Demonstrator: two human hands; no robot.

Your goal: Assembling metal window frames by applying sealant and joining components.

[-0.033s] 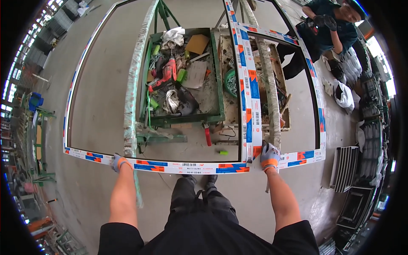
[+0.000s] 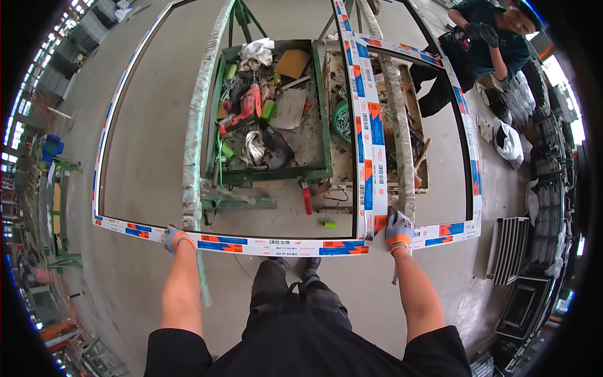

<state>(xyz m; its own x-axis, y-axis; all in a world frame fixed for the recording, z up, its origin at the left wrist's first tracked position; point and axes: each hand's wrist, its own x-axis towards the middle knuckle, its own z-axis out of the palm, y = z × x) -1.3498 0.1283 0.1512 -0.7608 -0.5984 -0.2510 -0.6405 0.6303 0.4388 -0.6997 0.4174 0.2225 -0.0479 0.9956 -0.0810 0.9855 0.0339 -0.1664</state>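
A large window frame [image 2: 282,247], wrapped in white, blue and orange protective film, spans the middle of the view. It lies across two scuffed support bars, a left one [image 2: 200,119] and a right one [image 2: 391,88]. My left hand [image 2: 178,239], in a grey glove with an orange cuff, is closed round the frame's near rail beside the left bar. On the same rail, close to where the upright divider [image 2: 375,157] meets it, my right hand [image 2: 400,230] grips in a matching glove. The fingertips of both hands are partly hidden by the frame.
Below the frame, a green tool tray [image 2: 276,176] holds a red power drill [image 2: 250,103], rags and scraps. A second tray beside it contains a green bowl of screws [image 2: 341,120]. A co-worker [image 2: 496,44] in dark gloves stands at the far right, near white sacks [image 2: 507,143].
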